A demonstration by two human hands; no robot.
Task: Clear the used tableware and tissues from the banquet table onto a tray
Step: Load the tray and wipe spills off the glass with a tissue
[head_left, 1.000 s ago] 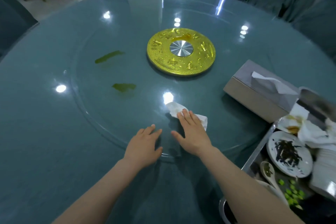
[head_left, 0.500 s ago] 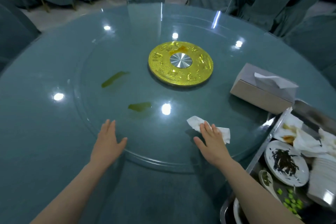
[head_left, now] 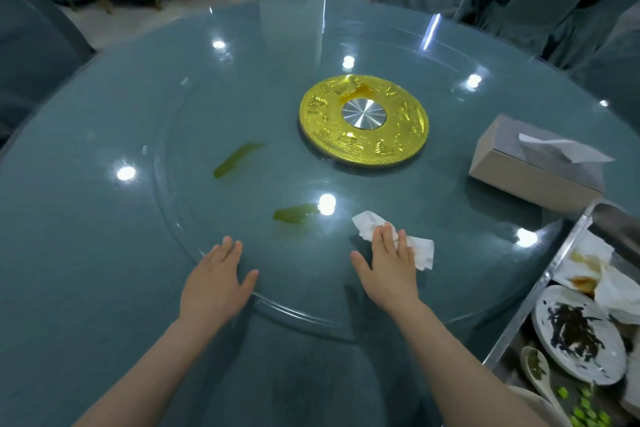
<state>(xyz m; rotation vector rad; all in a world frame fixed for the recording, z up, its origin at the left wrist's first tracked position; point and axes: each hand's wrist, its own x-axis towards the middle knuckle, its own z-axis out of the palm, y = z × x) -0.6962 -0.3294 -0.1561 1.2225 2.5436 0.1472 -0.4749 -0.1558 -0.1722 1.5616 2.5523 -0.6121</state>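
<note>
Tissue (head_left: 421, 249) slid toward green smear (head_left: 294, 213), pressed under flat right hand (head_left: 386, 270); left hand (head_left: 216, 284) flat

The left hand (head_left: 216, 282) and the right hand (head_left: 389, 269) are seen bare. The left forearm (head_left: 149, 371) and the right forearm (head_left: 457, 367) are uncovered down to the view's lower edge, where anything worn higher up is cut off.

Both bare forearms are extended forward, well apart. The left hand (head_left: 216, 279) is held palm down, fingers straight and close together, thumb spread to the right. The right hand (head_left: 388, 267) is held palm down too, fingers straight, thumb spread left.
</note>
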